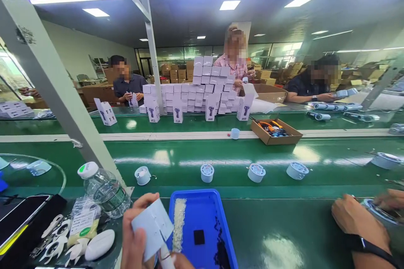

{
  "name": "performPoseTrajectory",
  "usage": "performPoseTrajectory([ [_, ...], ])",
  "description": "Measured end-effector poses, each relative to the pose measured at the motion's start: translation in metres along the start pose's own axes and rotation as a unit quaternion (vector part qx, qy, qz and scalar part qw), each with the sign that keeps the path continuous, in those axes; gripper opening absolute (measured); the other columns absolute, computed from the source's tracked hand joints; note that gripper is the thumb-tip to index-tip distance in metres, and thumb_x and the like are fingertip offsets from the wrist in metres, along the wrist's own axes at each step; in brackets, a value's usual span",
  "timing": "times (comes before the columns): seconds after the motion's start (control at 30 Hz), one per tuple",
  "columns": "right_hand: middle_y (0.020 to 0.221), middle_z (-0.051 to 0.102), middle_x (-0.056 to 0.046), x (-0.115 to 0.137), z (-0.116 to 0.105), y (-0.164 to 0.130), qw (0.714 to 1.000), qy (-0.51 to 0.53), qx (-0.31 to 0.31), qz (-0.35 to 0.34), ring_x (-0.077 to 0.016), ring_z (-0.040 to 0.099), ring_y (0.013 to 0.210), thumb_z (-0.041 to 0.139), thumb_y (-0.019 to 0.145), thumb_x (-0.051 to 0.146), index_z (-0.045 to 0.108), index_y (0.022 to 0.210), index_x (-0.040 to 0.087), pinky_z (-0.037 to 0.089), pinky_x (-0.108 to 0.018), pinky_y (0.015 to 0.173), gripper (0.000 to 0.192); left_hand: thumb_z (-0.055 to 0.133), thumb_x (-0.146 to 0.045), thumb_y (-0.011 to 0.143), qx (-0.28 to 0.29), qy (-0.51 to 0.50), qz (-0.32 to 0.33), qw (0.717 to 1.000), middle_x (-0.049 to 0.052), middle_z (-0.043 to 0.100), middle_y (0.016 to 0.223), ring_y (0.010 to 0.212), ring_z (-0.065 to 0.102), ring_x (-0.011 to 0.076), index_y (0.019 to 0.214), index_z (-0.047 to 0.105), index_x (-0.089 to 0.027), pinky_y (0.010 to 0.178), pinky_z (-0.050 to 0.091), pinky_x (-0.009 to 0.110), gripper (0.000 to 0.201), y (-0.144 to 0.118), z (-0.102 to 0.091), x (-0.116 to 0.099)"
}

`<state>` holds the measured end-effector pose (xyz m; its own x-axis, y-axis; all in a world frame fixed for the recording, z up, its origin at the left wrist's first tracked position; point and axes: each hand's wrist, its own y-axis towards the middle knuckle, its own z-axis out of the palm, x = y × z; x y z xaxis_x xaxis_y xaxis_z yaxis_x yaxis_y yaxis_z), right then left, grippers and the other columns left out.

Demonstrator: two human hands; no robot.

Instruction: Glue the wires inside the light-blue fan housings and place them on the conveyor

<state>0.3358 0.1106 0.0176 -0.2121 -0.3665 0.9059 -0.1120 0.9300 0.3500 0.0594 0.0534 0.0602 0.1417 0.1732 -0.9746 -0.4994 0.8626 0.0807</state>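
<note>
**Hands on a white part beside the blue tray**

The green surface fills the lower view, with a glossy belt running across behind it. Beyond the belt, straight back from the blue tray, stands a stack of white boxes, with people seated behind it. Right of that stack, on the belt's far edge, sits an open carton of tools. The tray itself lies at the near edge, holding a strip of white bits along its left side and dark bits to the right.

Left of the tray a water bottle lies tilted. Across the belt, just behind the tray, four round white housings sit in a row, apart from one another.

At the tray's left rim, the left hand is closed around a flat white part, thumb on top. The right hand is barely in view at the bottom edge, below the part; its grip cannot be told. A co-worker's hand rests far right of the tray.
</note>
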Motion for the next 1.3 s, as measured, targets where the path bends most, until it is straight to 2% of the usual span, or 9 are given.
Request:
performPoseTrajectory([
  [0.1, 0.052, 0.061, 0.0, 0.026, 0.091, -0.01, 0.995, -0.02, 0.084, 0.043, -0.0168, 0.059, 0.053, 0.043, 0.087, 0.05, 0.07, 0.068, 0.023, 0.04, -0.028, 0.047, 0.043, 0.034, -0.048, 0.09, 0.164, 0.213, 0.035, 0.963, 0.006, 0.064, 0.09, 0.08, 0.063, 0.0233, 0.1, 0.046, -0.024, 0.066, 0.053, 0.036, 0.029, 0.039, 0.006, 0.01],
  [0.17, 0.061, 0.064, -0.001, 0.026, 0.12, -0.017, 0.991, -0.031, 0.108, 0.069, -0.0165, 0.058, 0.057, 0.043, 0.089, 0.047, 0.071, 0.08, 0.019, 0.044, -0.027, 0.054, 0.04, 0.055, -0.044, 0.082, 0.176, 0.301, 0.058, 0.935, 0.004, 0.06, 0.088, 0.078, 0.061, 0.021, 0.096, 0.046, -0.021, 0.071, 0.051, 0.037, 0.028, 0.078, 0.015, 0.02],
  [0.23, 0.067, 0.064, -0.002, 0.016, 0.124, -0.021, 0.99, -0.039, 0.099, 0.097, -0.0169, 0.058, 0.061, 0.038, 0.092, 0.047, 0.068, 0.093, 0.018, 0.044, -0.026, 0.059, 0.043, 0.068, -0.036, 0.075, 0.171, 0.376, 0.066, 0.908, 0.005, 0.06, 0.097, 0.083, 0.06, 0.0209, 0.106, 0.05, -0.018, 0.076, 0.05, 0.04, 0.04, 0.118, 0.025, 0.034],
  [0.33, 0.063, 0.058, 0.001, 0.002, 0.112, -0.022, 0.99, -0.038, 0.047, 0.128, -0.0165, 0.053, 0.055, 0.038, 0.091, 0.05, 0.059, 0.113, 0.016, 0.039, -0.024, 0.052, 0.045, 0.06, -0.032, 0.085, 0.185, 0.473, 0.061, 0.859, 0.008, 0.061, 0.111, 0.093, 0.061, 0.0224, 0.11, 0.058, -0.017, 0.08, 0.051, 0.044, 0.029, 0.161, 0.039, 0.056],
  [0.43, 0.054, 0.043, 0.007, -0.002, 0.103, -0.025, 0.989, -0.031, 0.028, 0.143, -0.0131, 0.042, 0.047, 0.046, 0.088, 0.048, 0.056, 0.097, 0.018, 0.031, -0.022, 0.045, 0.032, 0.057, -0.033, 0.088, 0.187, 0.533, 0.062, 0.823, 0.008, 0.06, 0.12, 0.103, 0.059, 0.0253, 0.114, 0.059, -0.017, 0.085, 0.049, 0.047, 0.031, 0.178, 0.042, 0.068],
  [0.7, 0.078, 0.051, 0.0, -0.005, 0.105, -0.052, 0.99, 0.069, 0.092, 0.079, -0.0137, 0.052, 0.067, 0.049, 0.091, 0.041, 0.051, 0.082, 0.02, 0.045, -0.024, 0.064, 0.023, 0.058, -0.032, 0.087, 0.117, 0.637, -0.021, 0.762, 0.01, 0.059, 0.122, 0.102, 0.06, 0.0251, 0.119, 0.056, -0.018, 0.083, 0.051, 0.047, 0.035, 0.199, -0.003, 0.063],
  [0.87, 0.077, 0.051, 0.0, -0.009, 0.114, -0.058, 0.979, 0.092, 0.153, 0.099, -0.0137, 0.052, 0.067, 0.046, 0.093, 0.043, 0.051, 0.084, 0.02, 0.046, -0.025, 0.064, 0.025, 0.058, -0.031, 0.087, 0.12, 0.628, 0.007, 0.769, 0.009, 0.06, 0.118, 0.098, 0.061, 0.0233, 0.116, 0.058, -0.018, 0.081, 0.052, 0.045, 0.031, 0.188, -0.004, 0.05],
  [1.1, 0.078, 0.051, -0.001, -0.011, 0.117, -0.059, 0.979, 0.059, 0.172, 0.096, -0.0151, 0.052, 0.07, 0.045, 0.093, 0.042, 0.051, 0.084, 0.02, 0.045, -0.027, 0.067, 0.024, 0.055, -0.034, 0.089, 0.068, 0.559, 0.11, 0.819, 0.007, 0.062, 0.108, 0.09, 0.061, 0.0211, 0.111, 0.058, -0.017, 0.077, 0.051, 0.042, 0.029, 0.15, 0.0, -0.009],
  [1.3, 0.077, 0.053, 0.0, -0.009, 0.117, -0.06, 0.981, -0.007, 0.185, 0.06, -0.0154, 0.053, 0.069, 0.043, 0.094, 0.036, 0.049, 0.083, 0.021, 0.044, -0.027, 0.067, 0.02, 0.059, -0.034, 0.086, 0.123, 0.484, 0.052, 0.865, 0.001, 0.063, 0.083, 0.075, 0.06, 0.0172, 0.085, 0.063, -0.016, 0.07, 0.049, 0.037, 0.019, 0.129, 0.001, -0.014],
])
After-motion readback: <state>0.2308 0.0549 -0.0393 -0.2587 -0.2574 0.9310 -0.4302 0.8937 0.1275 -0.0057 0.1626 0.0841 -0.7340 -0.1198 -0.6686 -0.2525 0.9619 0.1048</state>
